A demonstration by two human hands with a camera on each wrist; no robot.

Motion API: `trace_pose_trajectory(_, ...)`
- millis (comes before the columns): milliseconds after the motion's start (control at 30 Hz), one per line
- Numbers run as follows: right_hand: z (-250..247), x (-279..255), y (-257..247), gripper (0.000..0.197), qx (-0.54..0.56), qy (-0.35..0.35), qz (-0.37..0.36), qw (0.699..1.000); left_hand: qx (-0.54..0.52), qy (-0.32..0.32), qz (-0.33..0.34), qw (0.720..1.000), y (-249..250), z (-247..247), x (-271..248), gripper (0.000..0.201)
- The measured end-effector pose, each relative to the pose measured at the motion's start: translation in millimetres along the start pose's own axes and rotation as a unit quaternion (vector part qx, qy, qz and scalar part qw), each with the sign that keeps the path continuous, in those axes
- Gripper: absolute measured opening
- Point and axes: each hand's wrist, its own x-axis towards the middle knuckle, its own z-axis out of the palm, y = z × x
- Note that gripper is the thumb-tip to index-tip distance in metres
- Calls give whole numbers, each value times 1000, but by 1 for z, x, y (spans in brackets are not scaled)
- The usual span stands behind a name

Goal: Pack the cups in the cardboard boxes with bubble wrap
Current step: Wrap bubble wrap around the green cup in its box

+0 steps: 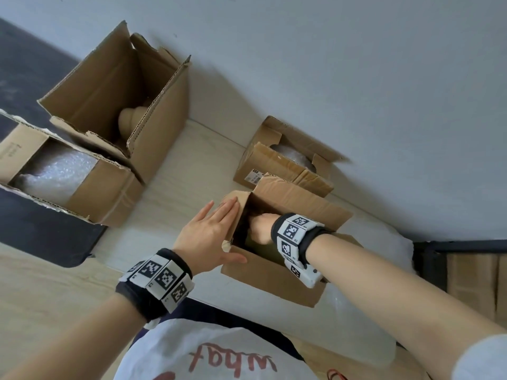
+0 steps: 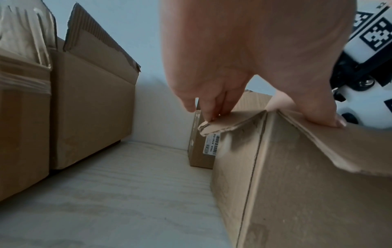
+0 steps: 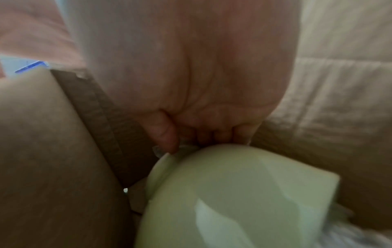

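The left hand [image 1: 204, 237] lies flat with straight fingers [image 2: 208, 109] close together — they press a side flap of the small cardboard box [image 1: 274, 281] on the worktop [image 1: 175, 193]. The right hand [image 1: 260, 224] reaches down inside this box. Its fingers [image 3: 167, 134] curl and pinch the rim of the pale green cup [image 3: 244, 198] — the cup sits in the box, and bubble wrap [image 3: 350, 234] peeks out beside it.

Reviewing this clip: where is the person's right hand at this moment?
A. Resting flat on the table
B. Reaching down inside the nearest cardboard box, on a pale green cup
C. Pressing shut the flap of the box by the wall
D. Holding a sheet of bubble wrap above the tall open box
B: the right hand is down inside the nearest box, its fingers on the pale green cup.
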Motion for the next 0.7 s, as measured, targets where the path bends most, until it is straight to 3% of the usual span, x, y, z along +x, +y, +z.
trace_pose_trajectory(100, -5, -7, 10, 31, 52, 22, -4, 998, 10, 1, 0, 1000, 2, -2, -1, 114)
trace_pose_trajectory(233, 3, -23, 32, 27, 74, 136, -12, 988, 16, 2, 27, 1000, 1, -3, -1, 109)
trace_pose_trajectory(400, 18, -23, 36, 39, 71, 73, 7, 995, 50, -11, 60, 997, -1, -6, 2, 101)
trace_pose_trajectory(467, 16, -24, 35, 39, 68, 83, 10, 994, 76, -11, 81, 994, 0, -10, 2, 100)
trace_pose_trajectory(533, 15, -35, 36, 37, 90, 137, -2, 986, 119, -21, 119, 986, 5, -14, 1, 95)
trace_pose_trajectory(600, 20, -58, 44, 36, 167, 240, -31, 956, 140, -18, 139, 980, 8, -16, 0, 89)
trace_pose_trajectory(700, 39, -102, 69, 28, 332, 407, -75, 847, 117, -23, 115, 986, 8, -15, 1, 91)
